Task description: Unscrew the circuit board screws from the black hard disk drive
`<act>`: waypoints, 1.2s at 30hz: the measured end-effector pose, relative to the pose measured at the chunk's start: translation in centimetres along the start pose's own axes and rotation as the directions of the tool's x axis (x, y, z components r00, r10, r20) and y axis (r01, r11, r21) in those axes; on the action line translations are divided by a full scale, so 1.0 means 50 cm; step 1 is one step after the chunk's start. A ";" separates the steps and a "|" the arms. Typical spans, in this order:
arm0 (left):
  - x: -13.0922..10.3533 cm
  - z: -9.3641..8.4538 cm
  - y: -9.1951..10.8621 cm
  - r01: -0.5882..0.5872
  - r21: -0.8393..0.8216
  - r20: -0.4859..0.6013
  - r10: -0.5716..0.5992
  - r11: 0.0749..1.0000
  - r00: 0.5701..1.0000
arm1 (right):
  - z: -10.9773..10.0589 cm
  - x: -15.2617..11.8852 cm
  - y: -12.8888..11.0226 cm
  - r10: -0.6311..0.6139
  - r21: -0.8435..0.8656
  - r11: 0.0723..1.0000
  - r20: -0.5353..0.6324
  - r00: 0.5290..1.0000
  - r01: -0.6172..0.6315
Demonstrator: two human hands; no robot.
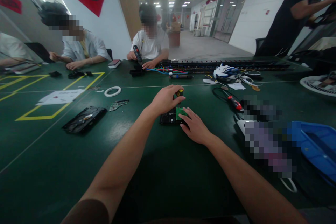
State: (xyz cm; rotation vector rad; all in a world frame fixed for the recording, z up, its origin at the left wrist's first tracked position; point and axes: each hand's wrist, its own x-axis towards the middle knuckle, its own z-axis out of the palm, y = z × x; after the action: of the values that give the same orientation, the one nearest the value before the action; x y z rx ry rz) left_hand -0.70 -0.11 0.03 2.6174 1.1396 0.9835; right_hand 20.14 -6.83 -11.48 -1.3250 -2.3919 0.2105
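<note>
The right hand (195,126), fingers spread and grasping nothing, touches the green board (181,113) on a black device (172,116) midway between the counter's (168,182) side edges. Just beyond, the left hand (168,99) grips a black-and-yellow object (180,93). Toward the right edge lies a red-and-black screwdriver (234,102). At the far edge, a person (151,43) holds a dark tool (137,54).

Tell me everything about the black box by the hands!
The box is flat and black, maybe plastic or metal, with small pale spots. A green board sits on its right part. It lies on the green table. The right hand rests fingers on the board and hides one corner; I can't tell if the left hand touches it.
</note>
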 end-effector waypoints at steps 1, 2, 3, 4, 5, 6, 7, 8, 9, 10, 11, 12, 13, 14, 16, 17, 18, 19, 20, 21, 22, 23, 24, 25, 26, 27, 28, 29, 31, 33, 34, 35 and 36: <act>0.000 0.001 -0.002 0.005 0.010 -0.004 -0.005 1.000 1.000 | -0.001 0.000 0.000 0.004 0.002 1.000 0.000 1.000 -0.004; 0.000 0.002 -0.003 0.010 0.016 -0.009 -0.010 1.000 1.000 | -0.001 0.000 0.000 0.007 0.003 1.000 -0.002 1.000 -0.007; 0.000 0.004 -0.005 0.015 0.018 -0.013 -0.014 1.000 1.000 | -0.002 0.000 0.000 0.009 0.003 1.000 -0.003 1.000 -0.009; 0.000 0.005 -0.006 0.017 0.018 -0.017 -0.017 1.000 1.000 | -0.002 0.000 0.000 0.009 0.002 1.000 -0.005 1.000 -0.009; 0.000 0.005 -0.008 0.017 0.019 -0.018 -0.017 1.000 1.000 | -0.003 0.001 0.001 0.008 0.000 1.000 -0.007 1.000 -0.008; 0.000 0.006 -0.009 0.014 0.020 -0.018 -0.014 1.000 1.000 | -0.003 0.002 0.002 0.009 -0.002 1.000 -0.008 1.000 -0.009; 0.000 0.006 -0.010 0.010 0.022 -0.018 -0.010 1.000 1.000 | -0.004 0.003 0.003 0.011 -0.004 1.000 -0.007 1.000 -0.011; 0.001 0.006 -0.011 0.006 0.022 -0.017 -0.005 1.000 1.000 | -0.004 0.004 0.004 0.014 -0.004 1.000 -0.005 1.000 -0.014; 0.001 0.005 -0.012 0.001 0.022 -0.015 -0.001 1.000 1.000 | -0.003 0.005 0.005 0.017 -0.004 1.000 -0.004 1.000 -0.017; 0.001 0.004 -0.012 -0.002 0.020 -0.012 0.002 1.000 1.000 | -0.003 0.006 0.007 0.019 -0.001 1.000 -0.003 1.000 -0.019; 0.002 0.004 -0.012 -0.005 0.019 -0.008 0.005 1.000 1.000 | -0.002 0.007 0.009 0.019 0.002 1.000 -0.003 1.000 -0.019; 0.002 0.003 -0.012 -0.007 0.017 -0.005 0.007 1.000 1.000 | -0.002 0.009 0.010 0.017 0.005 1.000 -0.004 1.000 -0.017; 0.002 0.003 -0.012 -0.009 0.016 0.000 0.009 1.000 1.000 | -0.002 0.010 0.012 0.014 0.007 1.000 -0.004 1.000 -0.014; 0.002 0.002 -0.011 -0.011 0.015 0.002 0.011 1.000 1.000 | -0.002 0.012 0.015 0.013 0.009 1.000 -0.003 1.000 -0.013; 0.002 0.001 -0.010 -0.015 0.013 0.007 0.015 1.000 1.000 | -0.004 0.017 0.019 0.012 0.009 1.000 0.009 1.000 -0.013; 0.001 0.001 -0.010 -0.018 0.013 0.009 0.017 1.000 1.000 | -0.005 0.019 0.021 0.010 0.007 1.000 0.018 1.000 -0.011; 0.001 0.001 -0.009 -0.018 0.013 0.011 0.018 1.000 1.000 | -0.007 0.022 0.023 0.008 0.004 1.000 0.026 1.000 -0.008; 0.001 0.000 -0.008 -0.017 0.013 0.013 0.017 1.000 1.000 | -0.008 0.024 0.025 0.005 0.003 1.000 0.032 0.999 -0.005; 0.001 0.000 -0.007 -0.016 0.013 0.016 0.016 1.000 1.000 | -0.010 0.026 0.026 0.003 0.003 1.000 0.038 0.999 -0.003; 0.001 0.000 -0.006 -0.017 0.013 0.019 0.016 1.000 1.000 | -0.011 0.028 0.028 0.003 0.006 1.000 0.042 0.999 -0.003; 0.001 0.000 -0.005 -0.017 0.012 0.020 0.017 1.000 1.000 | -0.012 0.030 0.029 0.006 0.010 1.000 0.045 0.999 -0.007; 0.001 0.000 -0.004 -0.017 0.010 0.020 0.017 1.000 1.000 | -0.012 0.032 0.031 0.012 0.016 1.000 0.047 0.999 -0.013; 0.001 0.000 -0.003 -0.014 0.007 0.017 0.014 1.000 1.000 | -0.012 0.033 0.032 0.017 0.021 1.000 0.050 0.999 -0.018; 0.001 0.001 -0.002 -0.010 0.003 0.009 0.010 1.000 1.000 | -0.012 0.034 0.034 0.020 0.025 0.999 0.052 0.998 -0.021; 0.000 0.002 -0.001 -0.004 0.001 0.001 0.004 1.000 1.000 | -0.011 0.036 0.036 0.018 0.028 0.999 0.055 0.998 -0.020; 0.000 0.003 -0.001 0.002 0.000 -0.005 -0.002 1.000 1.000 | -0.010 0.037 0.038 0.012 0.031 0.999 0.058 0.998 -0.014; 0.000 0.004 -0.001 0.007 0.000 -0.008 -0.007 1.000 1.000 | -0.009 0.039 0.040 0.003 0.034 0.999 0.060 0.998 -0.006; 0.000 0.004 -0.001 0.011 0.002 -0.007 -0.011 1.000 1.000 | -0.008 0.041 0.042 -0.005 0.039 0.999 0.060 0.998 0.003; 0.000 0.005 -0.002 0.016 0.006 0.007 -0.016 1.000 1.000 | -0.005 0.044 0.047 -0.016 0.050 0.999 0.052 0.998 0.014; 0.000 0.005 -0.002 0.023 0.005 0.016 -0.023 1.000 1.000 | -0.004 0.048 0.053 -0.019 0.057 0.998 0.045 0.999 0.016; 0.000 0.005 -0.002 0.024 0.003 0.019 -0.024 1.000 1.000 | -0.004 0.050 0.055 -0.017 0.057 0.998 0.046 0.999 0.014; 0.000 0.005 -0.002 0.024 0.002 0.021 -0.024 1.000 0.999 | -0.004 0.052 0.056 -0.014 0.056 0.998 0.051 0.999 0.012; 0.000 0.004 -0.002 0.022 0.001 0.022 -0.022 1.000 1.000 | -0.006 0.056 0.058 -0.011 0.053 0.999 0.059 0.998 0.008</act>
State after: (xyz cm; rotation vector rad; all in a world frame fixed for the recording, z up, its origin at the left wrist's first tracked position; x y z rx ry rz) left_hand -0.63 -0.01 -0.16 2.6034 1.1612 0.9476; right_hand 21.19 -2.96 -11.39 -1.3004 -2.4236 0.3125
